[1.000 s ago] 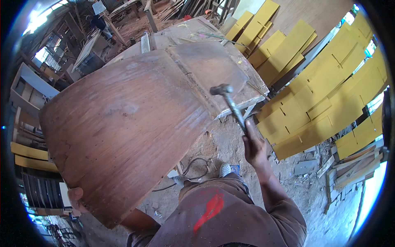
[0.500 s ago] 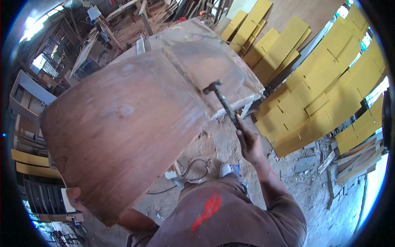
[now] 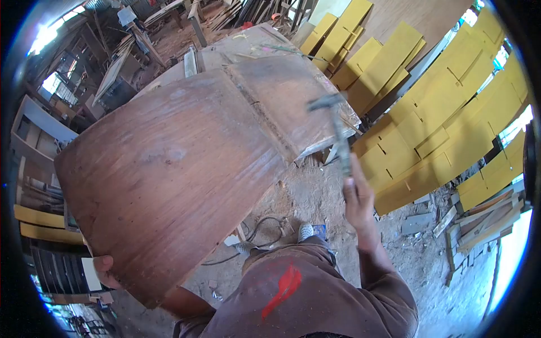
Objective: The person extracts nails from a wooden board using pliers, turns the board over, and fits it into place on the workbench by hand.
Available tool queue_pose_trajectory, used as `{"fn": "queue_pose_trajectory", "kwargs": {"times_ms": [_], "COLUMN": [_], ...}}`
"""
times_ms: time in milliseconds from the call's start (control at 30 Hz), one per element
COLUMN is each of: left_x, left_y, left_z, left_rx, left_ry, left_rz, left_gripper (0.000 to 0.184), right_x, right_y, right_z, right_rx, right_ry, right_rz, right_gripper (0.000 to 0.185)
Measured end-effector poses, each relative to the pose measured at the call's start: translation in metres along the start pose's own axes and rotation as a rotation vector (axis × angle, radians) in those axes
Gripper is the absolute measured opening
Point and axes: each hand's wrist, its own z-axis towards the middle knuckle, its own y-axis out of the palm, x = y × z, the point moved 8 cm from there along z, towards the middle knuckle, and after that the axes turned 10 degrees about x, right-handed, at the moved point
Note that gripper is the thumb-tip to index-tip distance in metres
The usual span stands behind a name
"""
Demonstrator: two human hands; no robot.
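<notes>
A broad brown plywood sheet stretches from my left side toward the workbench. Its near left corner is gripped by my left hand, the thumb on top and the other fingers hidden beneath. My right hand is wrapped round the handle of a hammer, held up to the right of the sheet. The hammer's head points up and left, slightly blurred, over the right part of the bench. A second brown panel lies on the bench, beyond a raised seam.
Yellow boards lean in rows along the right wall. Scrap wood is piled at the far right. A dark cable lies on the floor by my feet. Several timbers and frames stand at the back.
My right hand and the hammer have moved to the right, and the hammer has swung more upright. My left hand still holds the plywood sheet in nearly the same place.
</notes>
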Motion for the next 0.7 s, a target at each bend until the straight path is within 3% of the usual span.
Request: {"fn": "queue_pose_trajectory", "kwargs": {"times_ms": [100, 167, 233, 367, 433, 500, 533, 700], "left_x": [-0.005, -0.006, -0.008, -0.006, -0.010, -0.013, -0.014, -0.016], "left_y": [0.000, 0.008, -0.003, 0.009, 0.005, 0.001, -0.001, 0.003], "left_z": [0.001, 0.000, 0.007, 0.009, 0.011, 0.017, 0.022, 0.039], "left_rx": [-0.081, -0.075, -0.015, -0.069, 0.025, 0.075, 0.082, -0.004], "left_ry": [-0.057, -0.058, -0.042, -0.023, 0.015, 0.106, 0.177, 0.153], "left_rz": [-0.073, -0.024, -0.004, 0.101, 0.091, 0.093, 0.103, 0.156], "left_gripper": [0.076, 0.078, 0.080, 0.082, 0.081, 0.080, 0.080, 0.087], "right_x": [-0.005, 0.003, -0.005, -0.008, 0.000, 0.002, 0.009, 0.086], "right_y": [-0.022, 0.002, 0.041, 0.016, 0.018, 0.035, 0.040, 0.016], "right_z": [-0.003, -0.013, -0.016, -0.006, -0.019, -0.021, -0.028, -0.063], "right_rx": [0.228, 0.073, -0.272, -0.165, -0.117, -0.138, -0.360, -0.188], "right_ry": [0.162, 0.078, -0.028, 0.089, 0.112, -0.098, 0.275, 0.489], "right_rz": [0.314, 0.101, -0.061, -0.062, -0.054, -0.130, -0.147, 0.155], "right_gripper": [0.053, 0.050, 0.051, 0.051, 0.051, 0.051, 0.051, 0.050]}}
